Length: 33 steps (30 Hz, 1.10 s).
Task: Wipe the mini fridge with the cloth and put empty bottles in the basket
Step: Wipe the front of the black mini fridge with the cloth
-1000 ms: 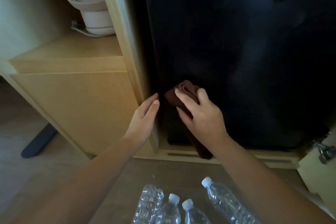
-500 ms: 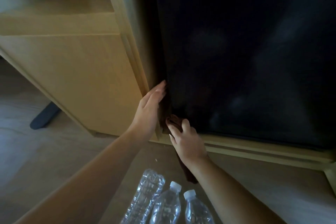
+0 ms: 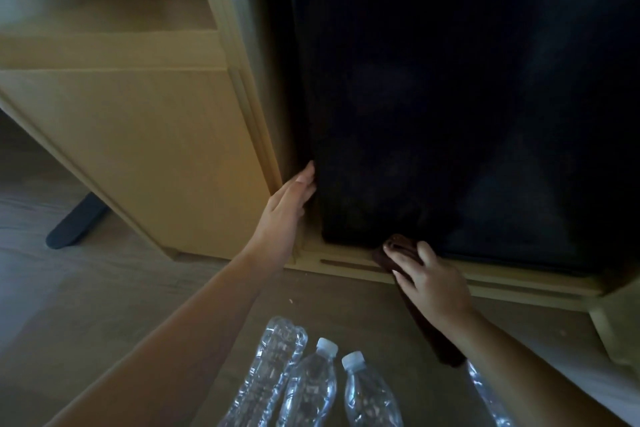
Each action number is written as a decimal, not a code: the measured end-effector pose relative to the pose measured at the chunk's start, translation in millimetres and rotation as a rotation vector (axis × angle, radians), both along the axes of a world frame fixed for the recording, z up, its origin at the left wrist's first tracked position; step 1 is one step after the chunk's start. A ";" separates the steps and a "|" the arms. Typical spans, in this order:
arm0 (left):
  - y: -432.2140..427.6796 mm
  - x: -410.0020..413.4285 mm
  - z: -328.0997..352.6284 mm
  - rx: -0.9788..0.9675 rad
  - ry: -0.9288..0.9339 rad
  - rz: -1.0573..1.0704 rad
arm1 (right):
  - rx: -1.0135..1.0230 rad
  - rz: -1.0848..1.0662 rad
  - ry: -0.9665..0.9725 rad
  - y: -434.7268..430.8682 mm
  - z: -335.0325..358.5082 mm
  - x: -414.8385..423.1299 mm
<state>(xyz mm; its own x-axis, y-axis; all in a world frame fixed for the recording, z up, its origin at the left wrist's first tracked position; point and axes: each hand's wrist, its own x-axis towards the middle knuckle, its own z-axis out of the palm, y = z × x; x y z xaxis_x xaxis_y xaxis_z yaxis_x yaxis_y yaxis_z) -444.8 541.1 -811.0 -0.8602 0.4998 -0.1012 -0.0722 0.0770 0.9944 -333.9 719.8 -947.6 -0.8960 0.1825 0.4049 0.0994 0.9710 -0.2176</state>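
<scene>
My right hand [image 3: 429,279] clenched on dark brown cloth [image 3: 398,250], pressed at bottom edge of black mini fridge [image 3: 450,97]. My left hand [image 3: 287,208] flat, released, on fridge's left edge. Clear plastic bottles [image 3: 311,381] lie behind hands, caps toward fridge; basket unseen.

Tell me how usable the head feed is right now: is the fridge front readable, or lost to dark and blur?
Head view: mini fridge front nearly black, only faint smudgy reflections; dark cloth under the right hand barely separates from it; left hand and bottles read clearly; cabinet edges bow from the wide lens.
</scene>
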 end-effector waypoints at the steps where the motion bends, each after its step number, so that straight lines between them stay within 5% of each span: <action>1: 0.2 0.4 -0.4 0.002 -0.002 0.005 | -0.025 -0.007 0.005 1.4 -1.8 1.7; 9: 1.7 0.0 0.7 -0.005 -0.004 -0.006 | -0.184 -0.006 0.025 -40.3 0.6 -29.7; 16: 5.8 2.8 -3.6 -0.006 0.016 0.032 | -0.318 -0.009 -0.168 -80.3 7.4 -59.3; 24: 13.4 16.2 -20.0 -0.056 0.152 0.003 | -0.215 -0.016 -0.098 -12.4 2.4 -5.7; 33: 6.6 1.1 -44.6 -0.175 0.251 -0.087 | -0.274 -0.337 -0.021 87.1 4.2 92.2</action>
